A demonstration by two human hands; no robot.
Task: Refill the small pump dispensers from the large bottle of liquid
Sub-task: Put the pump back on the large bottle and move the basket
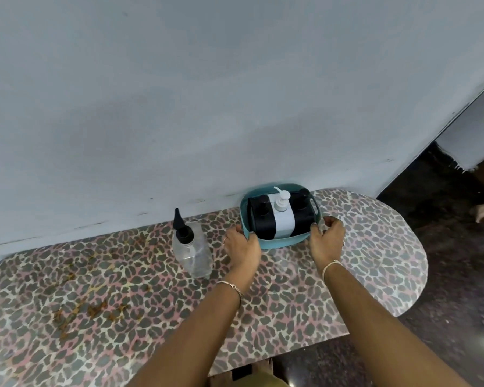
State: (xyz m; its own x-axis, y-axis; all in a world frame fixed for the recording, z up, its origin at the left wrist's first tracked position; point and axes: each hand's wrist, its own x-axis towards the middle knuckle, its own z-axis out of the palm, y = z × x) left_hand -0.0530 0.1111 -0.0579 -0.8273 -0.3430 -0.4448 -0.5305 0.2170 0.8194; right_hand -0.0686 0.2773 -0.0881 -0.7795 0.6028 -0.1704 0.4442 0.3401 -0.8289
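A pale grey-blue wall (207, 107) fills the upper half of the view. Pushed against it is a long table with rounded ends (123, 289), covered in a leopard-print pattern of pink, grey and cream, with brownish stains (95, 308) toward its left end. Dark floor (444, 275) shows to the right.

Two bare forearms reach forward from the bottom edge to a teal basket (280, 243) standing on the table against the wall. The left hand (242, 245) grips the basket's near left corner, fingers bent round the wall and closed on the rim. The right hand (327, 238) is at the near right corner: one fingertip rests on the rim, and the other fingers are curled close together just outside the side wall.

A large clear bottle (192, 252) with a black pointed nozzle stands on the table just left of the left hand, apart from the basket.

Inside the basket three small pump dispensers stand upright side by side: a black dispenser (260, 222) on the left, a white dispenser (282, 219) in the middle, and a second black one (302, 213) on the right.

A thin bracelet (231, 286) circles the left wrist and a pale thread (330, 266) the right.
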